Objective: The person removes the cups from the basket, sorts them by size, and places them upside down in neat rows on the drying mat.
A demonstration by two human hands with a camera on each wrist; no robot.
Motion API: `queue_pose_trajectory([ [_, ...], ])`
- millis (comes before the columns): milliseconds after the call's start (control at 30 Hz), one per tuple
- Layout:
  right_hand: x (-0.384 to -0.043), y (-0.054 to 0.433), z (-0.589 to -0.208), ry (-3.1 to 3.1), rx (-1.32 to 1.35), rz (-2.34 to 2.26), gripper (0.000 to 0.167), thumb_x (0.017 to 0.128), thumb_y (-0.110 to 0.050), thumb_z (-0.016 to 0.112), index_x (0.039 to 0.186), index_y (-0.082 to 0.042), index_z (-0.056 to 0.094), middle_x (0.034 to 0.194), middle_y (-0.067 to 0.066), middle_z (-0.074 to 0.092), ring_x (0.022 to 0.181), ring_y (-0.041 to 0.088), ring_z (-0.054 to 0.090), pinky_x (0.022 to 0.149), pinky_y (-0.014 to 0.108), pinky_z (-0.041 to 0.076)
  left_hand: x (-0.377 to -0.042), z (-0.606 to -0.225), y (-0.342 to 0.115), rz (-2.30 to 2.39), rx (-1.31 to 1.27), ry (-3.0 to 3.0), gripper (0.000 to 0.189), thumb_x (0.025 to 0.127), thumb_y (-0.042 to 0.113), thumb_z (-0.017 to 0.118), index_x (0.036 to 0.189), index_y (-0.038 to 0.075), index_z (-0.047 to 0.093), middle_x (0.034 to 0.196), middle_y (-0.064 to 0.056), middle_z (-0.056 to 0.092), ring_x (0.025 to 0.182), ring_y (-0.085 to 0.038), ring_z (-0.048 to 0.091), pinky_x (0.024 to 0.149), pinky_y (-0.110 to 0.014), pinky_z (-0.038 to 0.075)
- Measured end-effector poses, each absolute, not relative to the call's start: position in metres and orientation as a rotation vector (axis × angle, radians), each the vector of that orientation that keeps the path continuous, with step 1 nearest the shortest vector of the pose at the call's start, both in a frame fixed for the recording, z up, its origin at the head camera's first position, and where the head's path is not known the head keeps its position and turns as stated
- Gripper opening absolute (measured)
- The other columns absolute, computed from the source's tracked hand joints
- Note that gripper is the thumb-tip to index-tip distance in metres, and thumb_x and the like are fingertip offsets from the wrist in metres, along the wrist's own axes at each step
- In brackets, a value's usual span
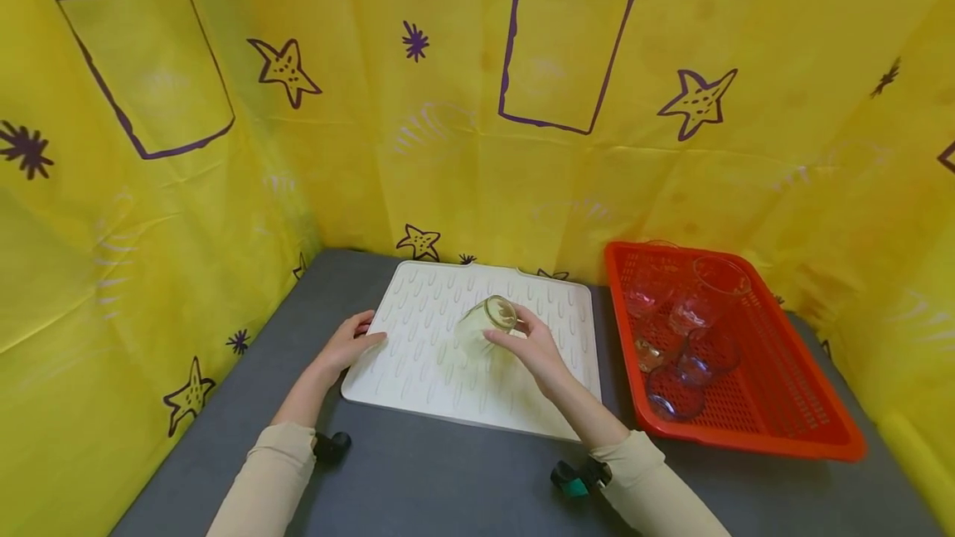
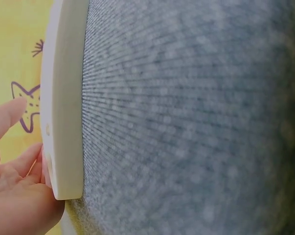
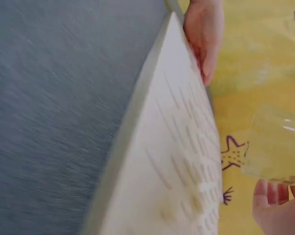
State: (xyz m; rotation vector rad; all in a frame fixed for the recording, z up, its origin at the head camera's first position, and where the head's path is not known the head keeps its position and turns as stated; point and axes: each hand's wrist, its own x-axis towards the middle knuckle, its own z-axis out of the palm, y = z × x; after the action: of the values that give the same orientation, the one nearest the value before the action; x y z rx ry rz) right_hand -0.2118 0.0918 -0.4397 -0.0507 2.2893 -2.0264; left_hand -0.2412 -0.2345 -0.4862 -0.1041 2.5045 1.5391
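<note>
The right hand [image 1: 535,352] grips a glass [image 1: 479,326] over the white mat [image 1: 406,367], the left hand [image 1: 346,348], unclenched, touching its edge; I'd call this placing, wanting gentle lowering next.

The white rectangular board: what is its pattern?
The board has rows of short dashes, clearest in the head view.

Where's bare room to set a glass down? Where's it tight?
Bare: the white mat between the left hand and the held glass; the grey table in front of the mat, between the forearms; the front right of the red basket. Tight: the basket's left half, holding glasses, and the thin table strip between mat and basket.
</note>
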Motion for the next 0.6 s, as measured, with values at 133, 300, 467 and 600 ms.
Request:
queue_pose_trajectory([
  [133,-0.230,0.081,-0.439,2.384,-0.088,-1.939,0.069,0.077,-0.026,0.082,0.138,-0.011,0.053,0.130,0.010,0.055,0.118,0.027,0.050,0.091,0.042,0.046,-0.241,-0.488,-0.237,1.572,-0.099,2.484,0.071,0.097,0.021,0.061,0.150,-0.006,0.023,0.141,-0.026,0.036,0.123,-0.037,0.038,0.100,-0.046,0.036],
  [300,-0.256,0.065,-0.443,2.484,-0.137,-1.873,0.068,0.076,-0.027,0.084,0.136,-0.011,0.055,0.129,0.009,0.054,0.113,0.025,0.051,0.084,0.037,0.047,-0.241,-0.490,-0.239,1.602,-0.103,2.464,0.070,0.097,0.020,0.061,0.150,-0.005,0.024,0.140,-0.025,0.038,0.120,-0.036,0.040,0.098,-0.044,0.037],
  [467,-0.279,0.047,-0.449,2.593,-0.148,-1.808,0.067,0.076,-0.030,0.084,0.135,-0.011,0.057,0.130,0.008,0.054,0.111,0.024,0.052,0.085,0.037,0.048,-0.240,-0.490,-0.241,1.609,-0.094,2.471,0.068,0.097,0.020,0.061,0.149,-0.006,0.025,0.138,-0.025,0.040,0.120,-0.035,0.041,0.097,-0.044,0.038],
  [600,-0.293,0.034,-0.452,2.660,-0.151,-1.749,0.070,0.076,-0.030,0.083,0.136,-0.010,0.055,0.130,0.010,0.054,0.110,0.025,0.052,0.086,0.039,0.047,-0.241,-0.491,-0.241,1.626,-0.084,2.474,0.065,0.097,0.019,0.061,0.148,-0.006,0.029,0.136,-0.025,0.042,0.119,-0.034,0.041,0.096,-0.042,0.038],
])
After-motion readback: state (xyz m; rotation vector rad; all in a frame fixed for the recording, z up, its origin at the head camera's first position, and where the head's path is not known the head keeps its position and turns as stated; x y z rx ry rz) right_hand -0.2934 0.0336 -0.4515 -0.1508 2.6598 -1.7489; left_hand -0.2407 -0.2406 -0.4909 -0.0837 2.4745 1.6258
